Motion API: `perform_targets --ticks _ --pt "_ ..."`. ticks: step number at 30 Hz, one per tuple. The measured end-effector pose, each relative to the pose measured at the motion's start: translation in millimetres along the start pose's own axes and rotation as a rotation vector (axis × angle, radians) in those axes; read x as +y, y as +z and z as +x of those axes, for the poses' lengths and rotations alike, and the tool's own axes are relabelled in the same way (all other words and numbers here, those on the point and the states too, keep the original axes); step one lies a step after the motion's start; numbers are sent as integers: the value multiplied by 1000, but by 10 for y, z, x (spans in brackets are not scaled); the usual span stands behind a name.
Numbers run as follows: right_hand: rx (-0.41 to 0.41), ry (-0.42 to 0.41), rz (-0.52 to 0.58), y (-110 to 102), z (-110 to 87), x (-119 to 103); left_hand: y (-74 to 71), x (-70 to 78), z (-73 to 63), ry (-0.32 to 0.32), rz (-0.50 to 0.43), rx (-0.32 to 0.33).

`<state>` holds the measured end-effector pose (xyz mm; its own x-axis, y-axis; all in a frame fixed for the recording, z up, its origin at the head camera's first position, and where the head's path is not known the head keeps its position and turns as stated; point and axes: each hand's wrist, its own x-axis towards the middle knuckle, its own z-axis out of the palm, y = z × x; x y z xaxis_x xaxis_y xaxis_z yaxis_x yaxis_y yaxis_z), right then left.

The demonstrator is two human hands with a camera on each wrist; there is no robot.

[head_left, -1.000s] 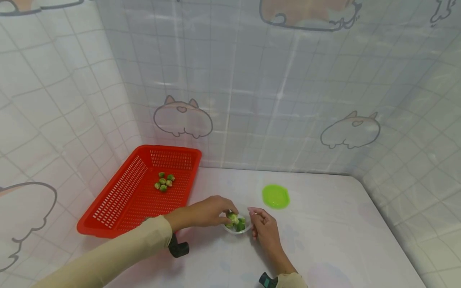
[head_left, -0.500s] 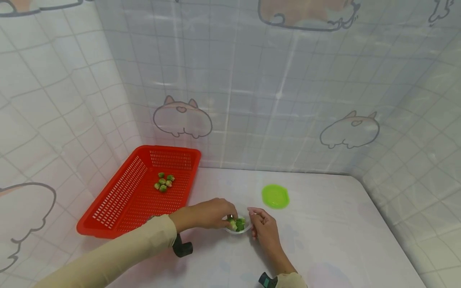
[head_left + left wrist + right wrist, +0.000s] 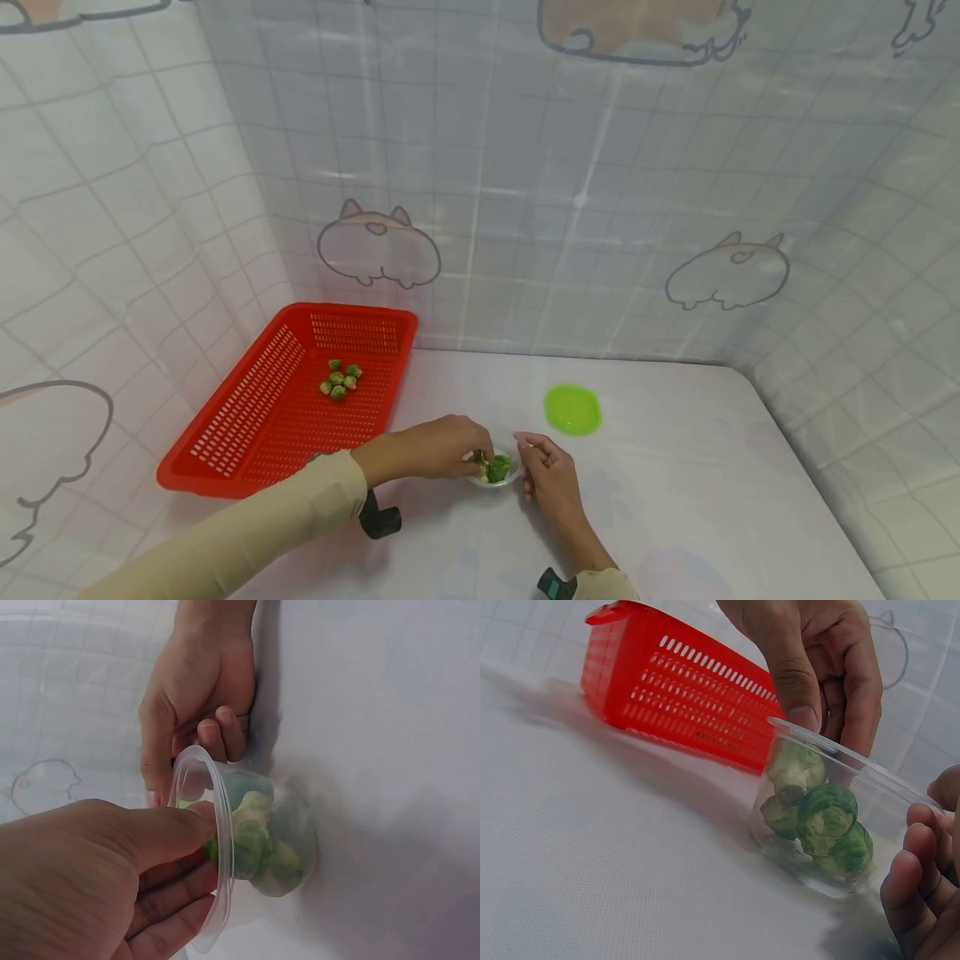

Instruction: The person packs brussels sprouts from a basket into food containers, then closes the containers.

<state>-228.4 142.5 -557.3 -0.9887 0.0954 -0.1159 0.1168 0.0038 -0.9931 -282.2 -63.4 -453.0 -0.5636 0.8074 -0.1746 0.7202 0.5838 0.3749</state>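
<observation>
A clear plastic tub [image 3: 881, 780] stands on the table between my two hands, with several green Brussels sprouts [image 3: 829, 817] in its bottom. My left hand [image 3: 453, 446] reaches over the tub's rim from the left. Its thumb and fingers dip inside and pinch a Brussels sprout [image 3: 796, 761] that is low among the others. From the right, my right hand [image 3: 553, 477] pinches the tub's rim between thumb and fingers. The fingertips of the left hand are partly hidden behind the sprout and the rim.
A red slotted basket [image 3: 281, 429] stands at the left, with several Brussels sprouts [image 3: 337, 379] grouped in its far part. Behind the right hand a bright green lid [image 3: 573, 409] lies flat on the white table [image 3: 675, 467]. Patterned sheeting [image 3: 525, 208] rises along the table's back.
My left hand has lowered slightly and shifted a little right, bringing its Brussels sprout down into the tub beside the others. The right hand holds its place at the rim.
</observation>
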Motion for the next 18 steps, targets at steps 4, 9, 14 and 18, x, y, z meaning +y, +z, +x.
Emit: perform_targets --ticks 4,9,14,18 --pt "-2 -1 5 -4 4 6 9 -40 -15 31 -36 21" --pt "-6 -17 14 -2 3 9 12 -108 -31 72 -98 59" --pt "-7 -25 -6 3 2 3 -5 -201 -56 77 -201 122" --pt "2 -18 -11 1 5 3 -46 -287 -82 61 -289 193"
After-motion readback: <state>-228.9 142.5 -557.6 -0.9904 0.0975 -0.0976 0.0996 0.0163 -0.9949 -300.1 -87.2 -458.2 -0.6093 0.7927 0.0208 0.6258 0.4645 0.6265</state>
